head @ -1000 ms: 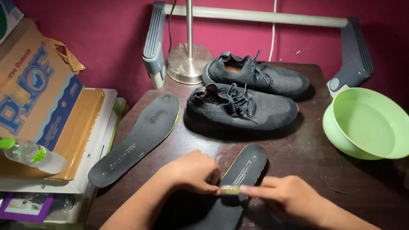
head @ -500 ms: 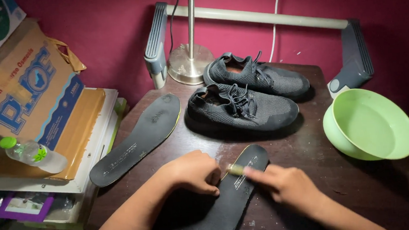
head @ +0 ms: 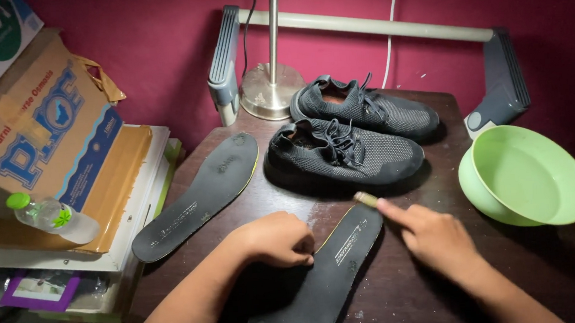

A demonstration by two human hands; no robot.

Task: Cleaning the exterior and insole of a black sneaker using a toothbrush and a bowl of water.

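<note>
Presently noted at a dark wooden table (head: 438, 286) against a magenta wall. Left hand (head: 276, 238) found curled down, fingers folded, pressing the near black insole (head: 323, 280) flat at its middle; grip closed onto the insole's surface rather than wrapped round it. Right hand (head: 434, 235) found beside the insole's toe end, forefinger and thumb pinched on a small pale brush-like tool (head: 365, 198), its tip at the insole's upper edge; exact kind of tool not determinable. Second black insole (head: 199, 195), yellow-edged, lying diagonally to the left, well apart from both hands. Pair of dark knit lace-up shoes (head: 347, 152) set side by side behind the insoles, just beyond the tool. Green plastic bowl (head: 528, 175) at the right edge of the table. Metal lamp base (head: 270, 92) standing behind the shoes. Cardboard box (head: 49, 131) and clear bottle with green cap (head: 52, 217) stacked at left.
</note>
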